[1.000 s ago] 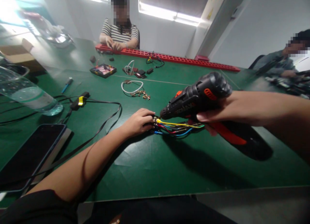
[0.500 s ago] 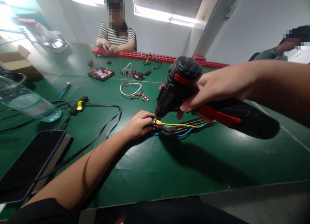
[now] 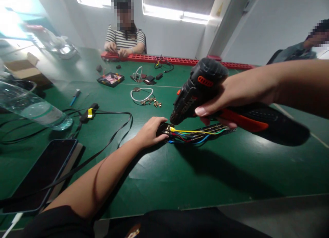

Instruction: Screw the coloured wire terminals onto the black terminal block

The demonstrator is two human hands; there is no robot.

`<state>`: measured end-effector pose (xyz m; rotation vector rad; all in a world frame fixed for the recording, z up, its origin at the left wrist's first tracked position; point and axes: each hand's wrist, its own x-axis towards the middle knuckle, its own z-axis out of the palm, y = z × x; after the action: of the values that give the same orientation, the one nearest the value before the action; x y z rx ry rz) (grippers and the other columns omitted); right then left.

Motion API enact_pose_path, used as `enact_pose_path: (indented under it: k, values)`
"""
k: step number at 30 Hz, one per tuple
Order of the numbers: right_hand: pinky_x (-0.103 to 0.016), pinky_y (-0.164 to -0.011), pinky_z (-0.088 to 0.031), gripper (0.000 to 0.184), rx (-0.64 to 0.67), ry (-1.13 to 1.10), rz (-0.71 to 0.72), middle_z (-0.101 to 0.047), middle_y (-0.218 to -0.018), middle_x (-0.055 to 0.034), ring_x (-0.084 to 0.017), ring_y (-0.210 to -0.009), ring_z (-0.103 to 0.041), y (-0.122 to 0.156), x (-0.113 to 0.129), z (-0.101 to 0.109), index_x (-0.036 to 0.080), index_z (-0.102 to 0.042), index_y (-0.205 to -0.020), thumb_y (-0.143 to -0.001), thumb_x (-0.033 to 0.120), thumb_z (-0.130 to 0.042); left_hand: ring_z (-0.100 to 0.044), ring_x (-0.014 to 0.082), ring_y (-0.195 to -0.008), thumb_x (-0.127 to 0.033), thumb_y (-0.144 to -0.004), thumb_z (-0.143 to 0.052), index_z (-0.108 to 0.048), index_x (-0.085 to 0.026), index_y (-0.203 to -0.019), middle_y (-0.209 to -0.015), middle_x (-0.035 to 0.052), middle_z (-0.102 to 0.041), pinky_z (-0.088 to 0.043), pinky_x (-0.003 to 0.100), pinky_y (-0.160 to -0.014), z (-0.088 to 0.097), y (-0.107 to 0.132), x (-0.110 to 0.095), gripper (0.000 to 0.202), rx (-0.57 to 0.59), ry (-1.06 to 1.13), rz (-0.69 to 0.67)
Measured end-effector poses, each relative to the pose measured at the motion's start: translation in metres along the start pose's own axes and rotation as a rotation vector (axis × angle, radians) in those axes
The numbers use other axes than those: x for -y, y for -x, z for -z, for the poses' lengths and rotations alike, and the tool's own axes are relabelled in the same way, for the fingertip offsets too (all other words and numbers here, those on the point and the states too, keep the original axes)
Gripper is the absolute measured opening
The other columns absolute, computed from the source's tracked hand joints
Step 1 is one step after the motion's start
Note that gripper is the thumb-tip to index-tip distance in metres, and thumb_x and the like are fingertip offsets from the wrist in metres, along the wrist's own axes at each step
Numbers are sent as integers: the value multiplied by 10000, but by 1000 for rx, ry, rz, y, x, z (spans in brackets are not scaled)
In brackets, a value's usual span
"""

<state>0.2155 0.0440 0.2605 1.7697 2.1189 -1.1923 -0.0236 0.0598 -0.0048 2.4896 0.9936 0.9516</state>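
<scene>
My right hand (image 3: 228,95) is wrapped round a black and orange electric screwdriver (image 3: 197,90), whose tip points down at the left end of a small black board (image 3: 218,130). Yellow, red, blue and green wires (image 3: 195,135) run along that board on the green table (image 3: 180,176). My left hand (image 3: 150,131) lies on the table with its fingers pressed on the board's left end, beside the screwdriver tip.
A dark phone (image 3: 36,174) lies at the near left, a water bottle (image 3: 31,106) and black cables (image 3: 102,118) behind it. A white cable with small brass parts (image 3: 144,95) sits mid-table. A person in a striped shirt (image 3: 124,39) sits at the far side behind a red rail (image 3: 177,61); another person (image 3: 308,46) is at the right.
My right hand has swung the screwdriver from nearly level to steeply tilted, tip down at the board's left end. My left hand has stayed on the board.
</scene>
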Motion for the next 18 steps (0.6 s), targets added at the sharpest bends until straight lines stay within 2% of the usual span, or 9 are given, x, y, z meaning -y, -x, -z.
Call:
enact_pose_path:
  k: [3, 9, 15, 18]
  values:
    - [-211, -650, -584, 359, 34, -25, -6, -663, -783, -4, -134, -723, -703, -2, 1, 2, 159, -700, -901, -824, 493, -806, -572, 330, -1237, -438, -844, -777, -477, -157, -1397, -1333, 164, -591, -484, 515, -1073, -1, -1, 3, 690, 19, 20, 50]
    - [-188, -666, -558, 353, 67, -56, -31, -661, -799, 23, -120, -744, -710, -3, 6, 5, 160, -715, -937, -812, 476, -813, -599, 288, -1093, -488, -840, -773, -595, -189, -1218, -1135, 93, -611, -525, 463, -989, 0, -7, 5, 514, 102, 114, 79]
    - [-192, -635, -562, 390, 179, -5, -63, -656, -775, 16, -110, -675, -680, -7, 10, 7, 162, -734, -975, -824, 518, -790, -600, 281, -1073, -509, -813, -798, -617, -206, -1263, -1158, 96, -581, -542, 455, -968, 0, -8, 6, 572, 93, 140, 91]
    - [-189, -639, -572, 392, 165, 31, 15, -660, -768, 4, -122, -692, -692, -9, 16, 8, 156, -729, -954, -796, 501, -827, -598, 295, -1112, -509, -815, -798, -614, -193, -1276, -1191, 111, -584, -535, 472, -997, -1, -8, 7, 588, 99, 151, 89]
